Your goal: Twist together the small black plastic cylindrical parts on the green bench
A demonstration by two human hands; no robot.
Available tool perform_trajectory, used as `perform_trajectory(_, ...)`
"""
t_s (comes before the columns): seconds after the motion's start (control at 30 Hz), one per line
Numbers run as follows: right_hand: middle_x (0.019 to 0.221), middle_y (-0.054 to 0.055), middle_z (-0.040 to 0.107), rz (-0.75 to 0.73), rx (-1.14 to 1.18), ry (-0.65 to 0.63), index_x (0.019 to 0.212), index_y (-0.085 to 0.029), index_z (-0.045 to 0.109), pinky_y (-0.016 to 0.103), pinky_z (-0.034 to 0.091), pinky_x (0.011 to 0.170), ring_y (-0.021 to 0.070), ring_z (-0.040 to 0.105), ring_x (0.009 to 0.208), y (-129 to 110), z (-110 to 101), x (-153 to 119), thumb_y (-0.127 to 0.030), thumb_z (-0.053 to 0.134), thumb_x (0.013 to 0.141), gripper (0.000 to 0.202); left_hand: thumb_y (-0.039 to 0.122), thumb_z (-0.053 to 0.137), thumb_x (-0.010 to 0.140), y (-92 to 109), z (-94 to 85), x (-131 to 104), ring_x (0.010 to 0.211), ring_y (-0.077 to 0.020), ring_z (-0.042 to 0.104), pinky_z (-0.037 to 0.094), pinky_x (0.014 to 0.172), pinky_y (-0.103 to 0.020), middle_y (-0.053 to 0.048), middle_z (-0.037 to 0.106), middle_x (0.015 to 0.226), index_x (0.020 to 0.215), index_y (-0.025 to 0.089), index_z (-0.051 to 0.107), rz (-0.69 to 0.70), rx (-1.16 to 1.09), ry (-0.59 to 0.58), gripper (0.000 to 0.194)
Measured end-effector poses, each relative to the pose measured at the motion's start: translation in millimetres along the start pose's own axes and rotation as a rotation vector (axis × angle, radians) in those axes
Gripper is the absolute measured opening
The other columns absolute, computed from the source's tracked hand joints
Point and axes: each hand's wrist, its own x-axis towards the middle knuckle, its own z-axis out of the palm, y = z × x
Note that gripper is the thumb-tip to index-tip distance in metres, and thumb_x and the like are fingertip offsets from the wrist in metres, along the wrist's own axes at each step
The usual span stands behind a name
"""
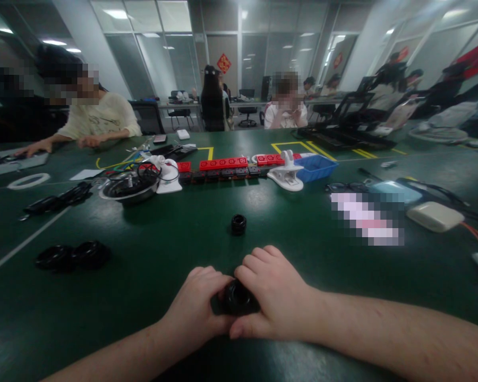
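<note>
Both hands are wrapped around a glossy black ring-shaped coil (239,297) low over the near part of the green table. My left hand (197,302) grips its left side, with thumb and fingers closed. From the right, my right hand (273,294) curls its fingers over the top, the thumb below. Fingers hide much of the coil, and its exact kind is unclear. Straight ahead of the hands, a smaller black coil (238,225) sits on the table. Off to the left lie two more black coils, one (54,258) touching the other (91,254).
Farther back are a metal bowl (129,190) with black cables, a row of red blocks (223,163), a white clip stand (289,172) and a blue bin (316,167). A white rounded device (436,216) lies right. Across the table sits a person in a pale top (99,116).
</note>
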Motion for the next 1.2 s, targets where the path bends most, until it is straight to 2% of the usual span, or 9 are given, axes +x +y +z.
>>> perform_trajectory(0.23, 0.076, 0.002, 0.053, 0.064, 0.108, -0.075, 0.081, -0.017, 0.057, 0.030, 0.029, 0.064, 0.0166, 0.043, 0.069, -7.3, -7.9, 1.1, -0.073, 0.052, 0.060, 0.060, 0.053, 0.065, 0.063, -2.5, 2.4, 0.5, 0.063, -0.0159, 0.045, 0.030, 0.061, -0.029, 0.002, 0.052, 0.063, 0.063, 0.017, 0.052, 0.015, 0.003, 0.029, 0.039)
perform_trajectory(0.4, 0.080, 0.003, 0.053, 0.062, 0.136, -0.092, 0.087, -0.018, 0.056, 0.031, 0.030, 0.065, 0.0179, 0.044, 0.073, -9.5, -6.3, 0.3, -0.069, 0.054, 0.063, 0.056, 0.056, 0.064, 0.063, -2.4, 2.7, -0.1, 0.063, -0.0160, 0.045, 0.031, 0.061, -0.029, 0.001, 0.052, 0.063, 0.062, 0.016, 0.052, 0.011, 0.025, 0.037, 0.042)
perform_trajectory(0.47, 0.082, 0.004, 0.052, 0.062, 0.133, -0.104, 0.088, -0.018, 0.056, 0.031, 0.031, 0.066, 0.0186, 0.044, 0.075, -10.5, -6.1, -0.2, -0.063, 0.055, 0.067, 0.051, 0.054, 0.063, 0.064, -2.5, 2.6, 0.0, 0.063, -0.0161, 0.046, 0.031, 0.062, -0.029, 0.001, 0.052, 0.063, 0.061, 0.016, 0.050, 0.007, 0.028, 0.035, 0.040)
perform_trajectory(0.6, 0.088, 0.005, 0.052, 0.074, 0.109, -0.123, 0.096, -0.017, 0.055, 0.033, 0.033, 0.069, 0.0195, 0.043, 0.081, -13.6, -7.9, -1.1, -0.043, 0.058, 0.074, 0.034, 0.048, 0.064, 0.062, -2.9, 2.7, 0.1, 0.065, -0.0168, 0.046, 0.032, 0.062, -0.030, 0.000, 0.052, 0.065, 0.060, 0.016, 0.049, 0.018, 0.045, 0.021, 0.036)
perform_trajectory(0.7, 0.089, 0.006, 0.051, 0.082, 0.124, -0.134, 0.102, -0.016, 0.054, 0.033, 0.034, 0.070, 0.0197, 0.043, 0.082, -15.7, -9.4, -2.0, -0.038, 0.059, 0.074, 0.035, 0.046, 0.066, 0.061, -2.7, 3.0, -0.1, 0.065, -0.0172, 0.046, 0.033, 0.063, -0.030, 0.000, 0.052, 0.065, 0.061, 0.016, 0.049, 0.008, 0.061, 0.023, 0.034)
perform_trajectory(1.0, 0.087, 0.006, 0.051, 0.074, 0.092, -0.132, 0.099, -0.015, 0.055, 0.034, 0.034, 0.069, 0.0200, 0.043, 0.080, -13.9, -7.6, -2.3, -0.038, 0.059, 0.074, 0.034, 0.044, 0.066, 0.062, -0.7, 1.9, -0.8, 0.065, -0.0172, 0.047, 0.034, 0.063, -0.030, 0.000, 0.052, 0.064, 0.061, 0.017, 0.049, 0.024, 0.059, 0.021, 0.033)
perform_trajectory(1.13, 0.085, 0.006, 0.053, 0.031, 0.060, -0.132, 0.097, -0.014, 0.055, 0.035, 0.032, 0.069, 0.0200, 0.043, 0.077, -13.1, -12.3, -3.5, -0.046, 0.053, 0.077, 0.038, 0.042, 0.069, 0.060, -2.0, 3.2, -0.3, 0.064, -0.0165, 0.046, 0.034, 0.061, -0.029, 0.000, 0.051, 0.064, 0.059, 0.017, 0.047, 0.023, 0.080, 0.035, 0.033)
perform_trajectory(1.2, 0.085, 0.006, 0.054, 0.018, 0.077, -0.146, 0.097, -0.015, 0.055, 0.035, 0.031, 0.069, 0.0194, 0.043, 0.076, -13.4, -16.7, -3.4, -0.045, 0.050, 0.078, 0.036, 0.038, 0.069, 0.059, -1.6, 3.2, 0.1, 0.063, -0.0162, 0.045, 0.033, 0.061, -0.029, 0.001, 0.050, 0.063, 0.058, 0.017, 0.046, 0.013, 0.089, 0.040, 0.032)
